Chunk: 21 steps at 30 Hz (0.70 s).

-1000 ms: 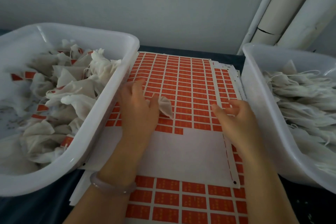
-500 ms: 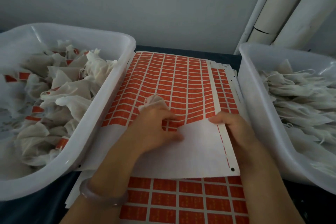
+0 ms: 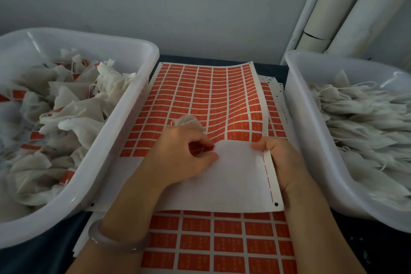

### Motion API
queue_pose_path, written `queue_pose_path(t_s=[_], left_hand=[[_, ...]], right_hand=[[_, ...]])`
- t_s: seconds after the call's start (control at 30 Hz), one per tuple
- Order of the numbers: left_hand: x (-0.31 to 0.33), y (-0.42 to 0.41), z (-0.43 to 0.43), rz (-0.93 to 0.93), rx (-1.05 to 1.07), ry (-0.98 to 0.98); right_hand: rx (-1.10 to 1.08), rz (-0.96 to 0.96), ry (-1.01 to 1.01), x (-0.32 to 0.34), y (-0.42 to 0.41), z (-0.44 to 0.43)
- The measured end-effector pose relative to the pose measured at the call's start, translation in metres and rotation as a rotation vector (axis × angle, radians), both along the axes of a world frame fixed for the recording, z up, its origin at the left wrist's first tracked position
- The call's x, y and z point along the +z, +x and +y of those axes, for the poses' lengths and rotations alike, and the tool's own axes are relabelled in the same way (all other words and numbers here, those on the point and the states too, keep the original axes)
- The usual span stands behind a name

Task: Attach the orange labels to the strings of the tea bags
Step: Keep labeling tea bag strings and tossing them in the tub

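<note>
The left hand (image 3: 178, 158) is curled on the top sheet of orange rectangular labels on white backing paper (image 3: 213, 104), thumb and forefinger pinched at a label at the edge of the printed rows, with a white mesh tea bag (image 3: 188, 121) tucked behind the knuckles. Whether a label is actually lifted can't be told, since the fingers cover it. The right hand (image 3: 281, 159) is clenched on the sheet's right margin, by the red dashed line, and the paper is bowed up there.

Probably a label is being peeled. It's best done with the sheet kept taut and the corner picked slowly, so the neighbouring labels aren't dragged up. The string isn't visible, so it would have to be found before anything gets stuck down.

Room is tight: the sheet is wedged between the white plastic tub of labelled tea bags (image 3: 142, 87) on the left and the white plastic tub of unlabelled tea bags (image 3: 295, 104) on the right. Open space is really only found toward the body, over the lower sheet of bigger-looking orange labels (image 3: 222, 242).
</note>
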<state>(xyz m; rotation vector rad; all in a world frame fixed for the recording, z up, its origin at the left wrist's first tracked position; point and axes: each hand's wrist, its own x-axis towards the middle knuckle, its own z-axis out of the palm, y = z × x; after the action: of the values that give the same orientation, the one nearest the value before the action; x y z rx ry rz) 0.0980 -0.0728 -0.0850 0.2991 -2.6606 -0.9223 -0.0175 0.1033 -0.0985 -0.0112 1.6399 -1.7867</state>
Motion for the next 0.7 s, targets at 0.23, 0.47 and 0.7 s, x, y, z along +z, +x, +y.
queue_pose_path(t_s=[0.23,0.47,0.7], left_hand=[[-0.0016,-0.0004,0.0046,0.044,0.012,0.042],[-0.0022,-0.0012,0.0064,0.103,0.038,0.069],[-0.0028,-0.0029,0.0041,0.063,0.074,0.278]], right_hand=[[0.124,0.015,-0.013,0.0006,0.004,-0.0025],[0.177,0.037,-0.018,-0.0004,0.0008,-0.0046],[0.193,0.05,-0.001,0.0002,-0.0013,-0.0025]])
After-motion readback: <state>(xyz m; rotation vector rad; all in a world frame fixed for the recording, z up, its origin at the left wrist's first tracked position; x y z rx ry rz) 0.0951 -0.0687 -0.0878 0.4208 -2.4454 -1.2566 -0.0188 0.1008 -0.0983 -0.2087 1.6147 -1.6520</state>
